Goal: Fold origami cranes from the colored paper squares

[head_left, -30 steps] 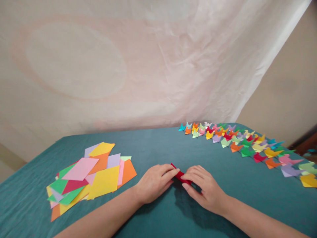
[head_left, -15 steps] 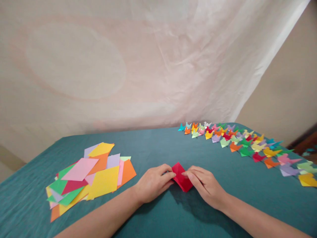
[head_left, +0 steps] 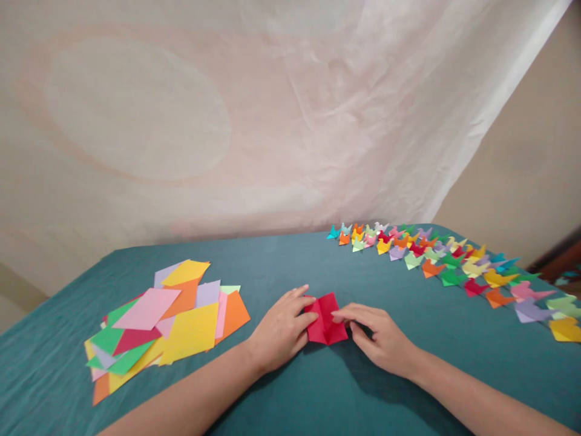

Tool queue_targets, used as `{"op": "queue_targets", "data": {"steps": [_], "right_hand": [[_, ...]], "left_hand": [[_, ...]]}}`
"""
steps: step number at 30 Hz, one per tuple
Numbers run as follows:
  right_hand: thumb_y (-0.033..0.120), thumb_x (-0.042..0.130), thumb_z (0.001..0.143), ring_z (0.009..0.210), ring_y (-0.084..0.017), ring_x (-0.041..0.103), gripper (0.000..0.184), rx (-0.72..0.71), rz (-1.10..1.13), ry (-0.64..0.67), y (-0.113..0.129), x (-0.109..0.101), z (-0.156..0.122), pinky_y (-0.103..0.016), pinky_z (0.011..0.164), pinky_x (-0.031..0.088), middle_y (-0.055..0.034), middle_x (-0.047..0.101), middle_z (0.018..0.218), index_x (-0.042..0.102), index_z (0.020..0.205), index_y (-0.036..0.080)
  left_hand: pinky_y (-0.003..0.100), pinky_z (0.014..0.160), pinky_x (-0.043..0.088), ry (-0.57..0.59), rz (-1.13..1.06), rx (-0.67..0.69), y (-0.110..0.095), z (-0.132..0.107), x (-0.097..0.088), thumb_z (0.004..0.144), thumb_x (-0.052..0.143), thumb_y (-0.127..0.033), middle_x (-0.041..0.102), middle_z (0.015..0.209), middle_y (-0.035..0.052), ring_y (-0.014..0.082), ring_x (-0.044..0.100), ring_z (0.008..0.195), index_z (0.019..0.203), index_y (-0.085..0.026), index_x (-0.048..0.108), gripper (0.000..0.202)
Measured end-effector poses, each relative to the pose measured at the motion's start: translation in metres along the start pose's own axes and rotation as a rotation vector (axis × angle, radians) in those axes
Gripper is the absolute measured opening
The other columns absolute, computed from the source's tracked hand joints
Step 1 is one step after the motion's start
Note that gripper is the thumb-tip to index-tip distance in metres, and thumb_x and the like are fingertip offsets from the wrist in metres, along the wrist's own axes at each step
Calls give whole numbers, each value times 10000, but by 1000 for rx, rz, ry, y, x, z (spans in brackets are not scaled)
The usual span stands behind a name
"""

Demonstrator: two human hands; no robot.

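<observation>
A partly folded red paper (head_left: 325, 319) lies on the teal tablecloth (head_left: 290, 266) in front of me. My left hand (head_left: 282, 330) rests on the cloth with its fingers stretched out onto the paper's left edge. My right hand (head_left: 380, 340) lies to the right, its fingertips pressing the paper's right side, fingers together and extended. The paper is spread open with a crease down its middle.
A loose pile of coloured paper squares (head_left: 158, 318) lies at the left. Rows of several folded paper birds (head_left: 447, 260) run along the right side toward the table's edge. A pale cloth backdrop (head_left: 227, 121) hangs behind the table.
The red paper was a narrow folded strip between my fingers; it has been opened out flat and wider. My left fingers have stretched out onto it.
</observation>
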State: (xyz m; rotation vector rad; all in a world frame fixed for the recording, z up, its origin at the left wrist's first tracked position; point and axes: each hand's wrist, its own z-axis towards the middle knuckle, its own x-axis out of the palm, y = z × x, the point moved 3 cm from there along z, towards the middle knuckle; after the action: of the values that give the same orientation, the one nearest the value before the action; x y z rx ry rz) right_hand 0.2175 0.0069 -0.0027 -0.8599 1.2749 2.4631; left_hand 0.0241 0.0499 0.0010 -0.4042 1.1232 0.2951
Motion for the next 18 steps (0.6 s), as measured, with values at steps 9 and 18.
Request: {"op": "queue_targets", "data": {"steps": [9, 18], "right_hand": [[129, 465, 841, 888, -162, 606, 273, -43, -31, 36, 0, 0, 2, -296, 800, 491, -71, 648, 969, 614, 1054, 214], [253, 488, 892, 873, -176, 581, 178, -50, -191, 90, -11, -6, 7, -358, 812, 452, -39, 681, 909, 661, 934, 243]], "left_hand": [[334, 881, 477, 79, 38, 53, -7, 1, 5, 854, 447, -148, 645, 1095, 60, 184, 603, 996, 1048, -178, 606, 253], [287, 885, 465, 36, -92, 5, -10, 2, -3, 936, 373, -276, 662, 1071, 28, 151, 620, 964, 1067, -200, 598, 271]]}}
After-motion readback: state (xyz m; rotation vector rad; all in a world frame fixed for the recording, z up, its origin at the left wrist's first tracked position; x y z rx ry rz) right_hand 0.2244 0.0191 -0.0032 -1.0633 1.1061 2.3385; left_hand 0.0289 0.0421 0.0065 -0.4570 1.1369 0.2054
